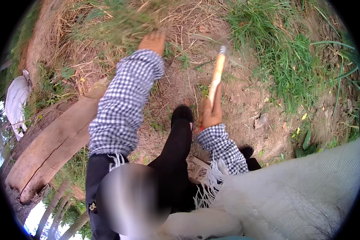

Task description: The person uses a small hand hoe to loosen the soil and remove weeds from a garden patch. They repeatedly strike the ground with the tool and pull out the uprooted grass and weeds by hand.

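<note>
My left hand reaches out at the top, closed around a bunch of grass. The grass is blurred by motion, and the fingertips are hidden. Below and to the right, my right hand holds the pale wooden handle of what looks like a sickle. A metal ferrule caps the far end of that handle. From there a blurred, thin blade extends leftward over the soil, apart from my left hand.
A cracked, barkless log lies along the left. Green grass grows at the upper right. White fringed cloth drapes across the lower right. My black shoe rests on bare soil. A white bundle lies far left.
</note>
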{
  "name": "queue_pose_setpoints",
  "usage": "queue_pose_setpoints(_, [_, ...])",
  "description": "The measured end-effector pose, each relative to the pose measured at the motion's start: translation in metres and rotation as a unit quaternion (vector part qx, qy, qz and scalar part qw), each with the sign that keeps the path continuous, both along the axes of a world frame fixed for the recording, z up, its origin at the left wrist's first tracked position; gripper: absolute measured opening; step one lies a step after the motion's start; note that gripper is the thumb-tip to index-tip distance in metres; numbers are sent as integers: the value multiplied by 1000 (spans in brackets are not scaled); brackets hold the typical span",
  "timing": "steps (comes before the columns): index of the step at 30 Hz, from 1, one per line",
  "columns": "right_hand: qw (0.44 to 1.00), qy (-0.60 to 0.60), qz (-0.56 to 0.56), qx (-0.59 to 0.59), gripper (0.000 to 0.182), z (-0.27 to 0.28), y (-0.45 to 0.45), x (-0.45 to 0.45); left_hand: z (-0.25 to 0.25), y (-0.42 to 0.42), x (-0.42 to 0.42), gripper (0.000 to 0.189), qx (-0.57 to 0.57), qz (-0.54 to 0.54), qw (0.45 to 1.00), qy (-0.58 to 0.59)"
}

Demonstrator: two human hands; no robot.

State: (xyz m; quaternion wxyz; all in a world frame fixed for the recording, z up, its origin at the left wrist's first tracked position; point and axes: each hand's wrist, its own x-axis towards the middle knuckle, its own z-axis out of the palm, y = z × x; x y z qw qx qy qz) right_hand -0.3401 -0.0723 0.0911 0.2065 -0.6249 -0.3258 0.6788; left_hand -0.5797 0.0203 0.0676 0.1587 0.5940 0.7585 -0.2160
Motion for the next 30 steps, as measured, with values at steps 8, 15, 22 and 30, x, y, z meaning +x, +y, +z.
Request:
queue_pose_setpoints(8, [993,4,100,71,54,-29,-19,20,-9,-42,2,18,-67,-74,993,64])
queue_pose_setpoints(15, [982,-8,144,126,57,-37,-36,24,2,-34,9,20,-37,-51,997,41])
queue_pose_setpoints(22, [987,44,143,54,61,-34,-43,3,4,-54,8,22,-24,-76,996,41])
queue_pose_setpoints(30, [962,5,168,215,51,-43,-29,1,0,-56,9,16,-25,-72,997,30])
